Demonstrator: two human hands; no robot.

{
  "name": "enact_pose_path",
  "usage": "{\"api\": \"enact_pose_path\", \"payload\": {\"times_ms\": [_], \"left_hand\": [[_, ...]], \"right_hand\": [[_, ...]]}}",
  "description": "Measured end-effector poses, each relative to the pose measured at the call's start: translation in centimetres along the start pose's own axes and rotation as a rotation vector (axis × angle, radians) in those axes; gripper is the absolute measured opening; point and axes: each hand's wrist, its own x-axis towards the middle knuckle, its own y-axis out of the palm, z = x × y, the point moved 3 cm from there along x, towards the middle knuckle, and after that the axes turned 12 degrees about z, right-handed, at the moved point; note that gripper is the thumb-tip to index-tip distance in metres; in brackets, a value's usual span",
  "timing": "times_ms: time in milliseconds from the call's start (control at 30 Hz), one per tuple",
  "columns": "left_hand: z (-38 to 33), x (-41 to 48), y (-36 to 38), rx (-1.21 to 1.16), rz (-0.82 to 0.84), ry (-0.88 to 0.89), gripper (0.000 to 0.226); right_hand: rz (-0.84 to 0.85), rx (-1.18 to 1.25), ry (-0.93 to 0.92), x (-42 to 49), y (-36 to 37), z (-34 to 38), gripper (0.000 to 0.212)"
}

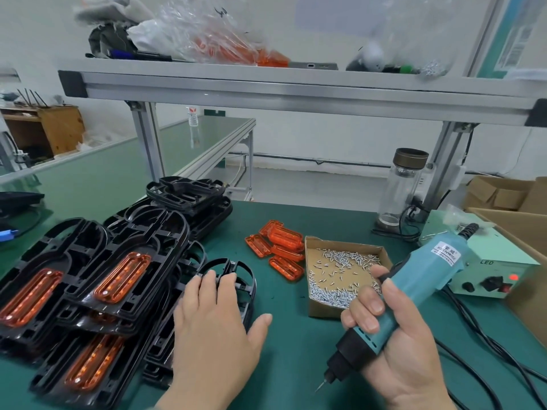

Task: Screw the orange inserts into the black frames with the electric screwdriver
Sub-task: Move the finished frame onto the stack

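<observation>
The left hand (213, 329) lies flat, fingers straight, on a black frame (245, 297). The right hand (396, 347) grips the screwdriver (420, 285), tip down.

Bright, flat indoor light, shadows soft. Glare on plastic bags (213, 31) top centre, glints on orange inserts (122, 278) lower left. Fisheye bends shelf rail (296, 94); upper right corner kinda smeared, blurry.

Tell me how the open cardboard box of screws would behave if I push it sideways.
The cardboard box looks low and wide, so it would probably slide, not tip. Its thin walls may flex. The loose screws inside would likely shift.
</observation>
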Motion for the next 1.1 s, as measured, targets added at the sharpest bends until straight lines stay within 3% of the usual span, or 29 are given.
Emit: {"api": "enact_pose_path", "payload": {"times_ms": [233,333,433,500,567,600,633,667,733,867,967,1100], "left_hand": [[-4.5,5.0,-4.8,-0.123,-0.128,0.251,0.042],[-6.1,10.1,-5.9,-0.18,0.022,0.127,0.037],[-6.1,14.6,-5.4,-0.081,0.095,-0.006,0.027],[-5.1,16.9,-5.1,-0.03,0.121,-0.12,0.029],[-3.9,19.0,-4.9,0.018,0.134,-0.225,0.036],[-3.2,20.0,-4.7,0.043,0.135,-0.265,0.041],[-2.6,20.9,-4.6,0.068,0.133,-0.298,0.045],[-2.0,21.7,-4.5,0.099,0.129,-0.327,0.048],[-1.0,23.1,-4.4,0.163,0.118,-0.377,0.052],[0.4,24.4,-4.4,0.244,0.135,-0.458,0.061],[1.2,24.7,-4.0,0.324,0.189,-0.485,0.064],[0.8,24.6,-4.0,0.466,0.175,-0.39,0.053]], "right_hand": [[-0.042,-0.039,-0.022,0.3,0.1,0.0,0.017],[-0.05,-0.034,-0.04,0.5,-0.1,-0.2,0.019],[-0.063,-0.046,-0.051,0.6,-0.4,-0.3,0.019],[-0.012,-0.066,-0.05,0.6,-0.2,-0.3,0.015],[0.123,0.032,-0.018,1.0,-0.9,-0.7,0.045],[0.255,0.165,-0.035,1.2,-1.4,-0.9,0.043],[0.353,0.274,-0.035,1.6,-1.1,-1.1,0.028],[0.242,0.144,-0.071,1.6,-1.1,-0.4,0.025],[0.025,0.172,0.009,1.3,-2.6,-0.1,0.04],[0.125,0.26,0.032,2.6,-3.3,0.4,0.039],[0.101,0.287,0.092,3.0,-3.5,0.3,0.04],[0.106,0.317,0.131,3.4,-3.8,0.7,0.039]]}}
